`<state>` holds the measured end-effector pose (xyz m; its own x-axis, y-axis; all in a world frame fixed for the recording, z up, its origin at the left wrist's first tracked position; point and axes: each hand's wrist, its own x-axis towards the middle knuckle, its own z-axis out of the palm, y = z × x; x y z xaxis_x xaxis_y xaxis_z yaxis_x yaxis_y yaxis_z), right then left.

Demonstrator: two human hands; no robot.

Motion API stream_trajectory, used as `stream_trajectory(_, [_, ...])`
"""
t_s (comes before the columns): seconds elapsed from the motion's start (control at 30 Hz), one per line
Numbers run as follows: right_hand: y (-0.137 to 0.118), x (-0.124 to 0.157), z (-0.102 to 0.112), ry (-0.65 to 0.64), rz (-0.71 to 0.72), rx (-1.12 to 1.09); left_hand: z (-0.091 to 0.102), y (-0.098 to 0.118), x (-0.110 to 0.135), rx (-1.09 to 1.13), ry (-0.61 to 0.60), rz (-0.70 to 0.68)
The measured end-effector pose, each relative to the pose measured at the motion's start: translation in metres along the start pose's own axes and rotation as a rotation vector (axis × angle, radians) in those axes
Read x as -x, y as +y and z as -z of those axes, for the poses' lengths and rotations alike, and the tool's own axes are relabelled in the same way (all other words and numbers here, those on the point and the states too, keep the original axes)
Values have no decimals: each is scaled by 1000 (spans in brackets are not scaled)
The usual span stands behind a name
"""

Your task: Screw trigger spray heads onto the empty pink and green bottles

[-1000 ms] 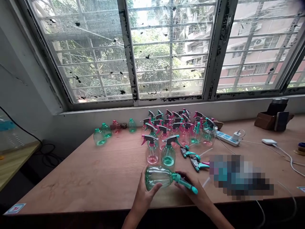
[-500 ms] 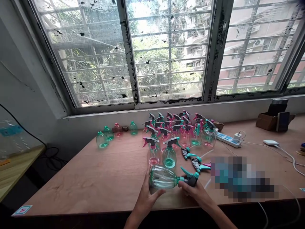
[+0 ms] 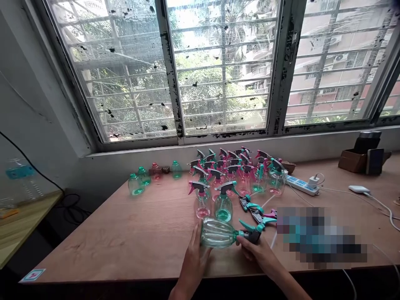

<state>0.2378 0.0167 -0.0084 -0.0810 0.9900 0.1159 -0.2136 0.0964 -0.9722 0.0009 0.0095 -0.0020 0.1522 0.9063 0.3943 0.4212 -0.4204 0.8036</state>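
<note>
A clear green spray bottle (image 3: 218, 232) lies sideways in the air above the table's front part, base to the left. My left hand (image 3: 194, 256) is closed around its base end, with the fingers behind and below it. At the neck, my right hand (image 3: 258, 252) grips the black and teal trigger head (image 3: 251, 234), which sits on the bottle's mouth. Just beyond the bottle stand a pink spray bottle (image 3: 203, 206) and a green spray bottle (image 3: 223, 208), both with heads on. Loose trigger heads (image 3: 246, 204) lie right of them.
Several pink and green spray bottles (image 3: 233, 177) stand grouped toward the window. Several headless bottles (image 3: 136, 185) stand at the back left. A power strip (image 3: 301, 185), white cables and a brown box (image 3: 351, 161) are on the right. A blurred patch (image 3: 321, 237) hides things at front right.
My left thumb, stretched out below the bottle before, has drawn in toward its underside. The bottle and both hands appear slightly further right, as the view has shifted a little too.
</note>
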Motion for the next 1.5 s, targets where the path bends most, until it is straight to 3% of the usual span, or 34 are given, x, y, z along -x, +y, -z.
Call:
stream_trajectory(0.1, [2,1,1,13,14,-29,2,8,-1,-37,-31,11])
stream_trajectory(0.27, [2,2,2,-25,-7,-19,11,23,-5,83,-32,49])
stream_trajectory(0.7, [0,5,-3,9,-11,34,7,6,-5,449,-62,119])
stream_trajectory(0.9, [-5,5,-1,-83,-38,47,10,3,-10,439,-115,99])
stream_trajectory(1.0, [-6,4,0,-51,-36,0,8,5,-7,463,-170,108])
stream_trajectory(1.17, [-2,3,0,-4,-44,-72,8,12,-4,362,-144,95])
stream_trajectory(1.5, [9,-1,3,37,-9,-193,11,17,-8,541,-251,159])
